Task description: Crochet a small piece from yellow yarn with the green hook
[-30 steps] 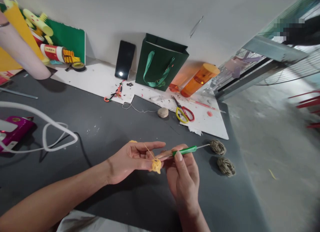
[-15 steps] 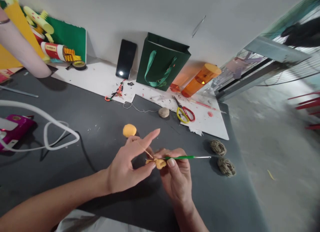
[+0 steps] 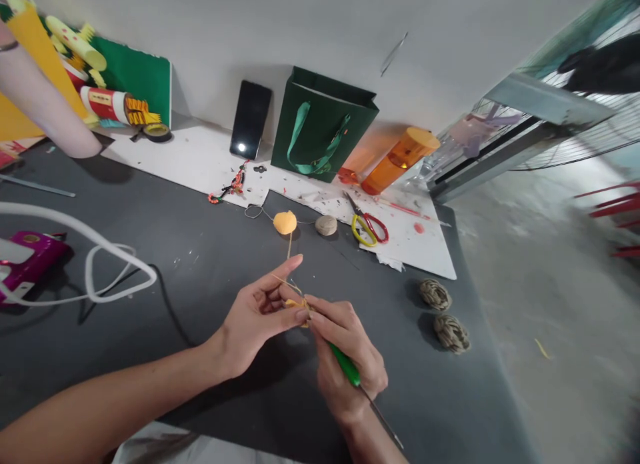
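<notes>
Here, left hand (image 3: pixel 255 315) half-open pinching one yellow piece (image 3: pixel 296 304), right hand (image 3: pixel 356 345) curled round one hook (image 3: pixel 347 367)

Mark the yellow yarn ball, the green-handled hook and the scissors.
Yellow yarn ball (image 3: pixel 285 223), head view: middle of the ball.
Green-handled hook (image 3: pixel 345 365), head view: on the green handle.
Scissors (image 3: pixel 360 213), head view: where blades and handles meet.

The left hand (image 3: pixel 255 321) pinches a small yellow piece (image 3: pixel 296 304); the right hand (image 3: pixel 347 351) grips a green-handled hook (image 3: pixel 346 365). Beyond the grip sits a yellow yarn ball (image 3: pixel 285 223); beyond and rightward, scissors (image 3: pixel 373 227).
</notes>
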`<move>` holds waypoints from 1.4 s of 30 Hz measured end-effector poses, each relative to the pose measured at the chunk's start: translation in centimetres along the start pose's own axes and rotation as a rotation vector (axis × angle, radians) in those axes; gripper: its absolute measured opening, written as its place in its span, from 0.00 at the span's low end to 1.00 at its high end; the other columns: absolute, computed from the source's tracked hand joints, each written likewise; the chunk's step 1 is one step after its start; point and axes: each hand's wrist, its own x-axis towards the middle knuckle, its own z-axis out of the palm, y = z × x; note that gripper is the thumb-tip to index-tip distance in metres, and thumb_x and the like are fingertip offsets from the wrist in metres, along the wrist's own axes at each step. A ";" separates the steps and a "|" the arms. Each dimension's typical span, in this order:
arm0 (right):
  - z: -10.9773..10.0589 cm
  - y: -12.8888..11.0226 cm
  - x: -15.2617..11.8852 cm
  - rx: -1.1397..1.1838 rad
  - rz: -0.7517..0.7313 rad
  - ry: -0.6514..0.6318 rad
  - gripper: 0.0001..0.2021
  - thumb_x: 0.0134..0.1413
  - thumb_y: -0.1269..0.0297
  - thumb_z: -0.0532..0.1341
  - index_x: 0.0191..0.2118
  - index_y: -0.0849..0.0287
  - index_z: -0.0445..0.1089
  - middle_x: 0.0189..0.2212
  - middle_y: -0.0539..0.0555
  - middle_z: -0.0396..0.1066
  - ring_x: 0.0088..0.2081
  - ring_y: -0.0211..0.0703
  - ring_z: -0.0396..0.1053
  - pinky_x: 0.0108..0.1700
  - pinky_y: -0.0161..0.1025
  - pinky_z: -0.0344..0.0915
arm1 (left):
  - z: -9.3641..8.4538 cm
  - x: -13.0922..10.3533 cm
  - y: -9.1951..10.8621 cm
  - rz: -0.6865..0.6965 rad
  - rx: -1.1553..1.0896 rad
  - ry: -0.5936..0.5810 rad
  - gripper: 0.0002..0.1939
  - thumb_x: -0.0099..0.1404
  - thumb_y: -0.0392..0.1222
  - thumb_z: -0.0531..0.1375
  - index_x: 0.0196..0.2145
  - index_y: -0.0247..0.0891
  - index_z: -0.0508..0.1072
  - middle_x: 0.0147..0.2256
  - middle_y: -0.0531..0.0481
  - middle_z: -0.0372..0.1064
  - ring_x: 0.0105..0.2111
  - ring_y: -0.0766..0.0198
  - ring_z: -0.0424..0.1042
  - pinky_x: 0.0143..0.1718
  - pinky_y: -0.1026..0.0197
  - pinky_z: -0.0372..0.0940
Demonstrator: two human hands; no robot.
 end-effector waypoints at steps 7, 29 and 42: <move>0.6 -0.1 0.5 0.334 0.337 0.157 0.04 0.61 0.67 0.69 0.39 0.48 0.81 0.34 0.52 0.85 0.37 0.46 0.81 0.41 0.45 0.76 | 0.1 0.2 0.3 -0.127 -0.119 -0.021 0.36 0.49 0.37 0.78 0.57 0.46 0.78 0.25 0.61 0.67 0.29 0.71 0.67 0.44 0.60 0.63; -0.5 -0.2 -0.7 0.180 0.484 0.220 0.04 0.69 0.60 0.60 0.44 0.52 0.69 0.32 0.51 0.78 0.28 0.42 0.77 0.30 0.39 0.71 | -0.1 0.2 0.4 -0.168 -0.189 -0.101 0.32 0.51 0.33 0.76 0.54 0.46 0.80 0.29 0.57 0.70 0.32 0.69 0.69 0.43 0.59 0.62; 0.1 -0.3 0.8 0.526 0.637 0.214 0.09 0.64 0.52 0.65 0.39 0.50 0.70 0.26 0.48 0.79 0.25 0.44 0.78 0.35 0.44 0.76 | -0.1 0.2 0.1 -0.186 -0.191 -0.151 0.28 0.51 0.37 0.77 0.51 0.44 0.82 0.30 0.57 0.69 0.35 0.66 0.72 0.48 0.55 0.63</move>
